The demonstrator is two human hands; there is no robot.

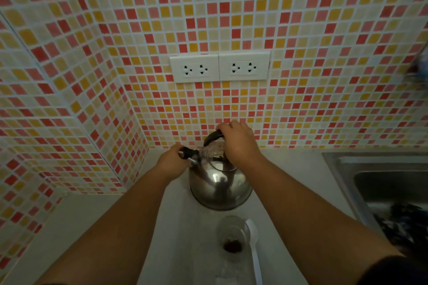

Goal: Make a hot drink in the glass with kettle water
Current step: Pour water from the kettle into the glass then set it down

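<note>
Both hands are on the kettle [220,183]: my right hand [238,143] is wrapped round the handle, my left hand [172,164] is pinching the spout cap. The glass [232,236], powder inside, sits at 6 o'clock of it. I'd say next is uncap, lift, pour slowly.

On the counter [180,227], the right hand [238,141] grips the steel kettle [220,183]'s handle, the left hand [172,164] its spout cap, the glass [232,237] nearer.

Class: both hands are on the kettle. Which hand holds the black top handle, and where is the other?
The right hand grips the kettle's arched top handle; the left hand is at the spout cap.
</note>
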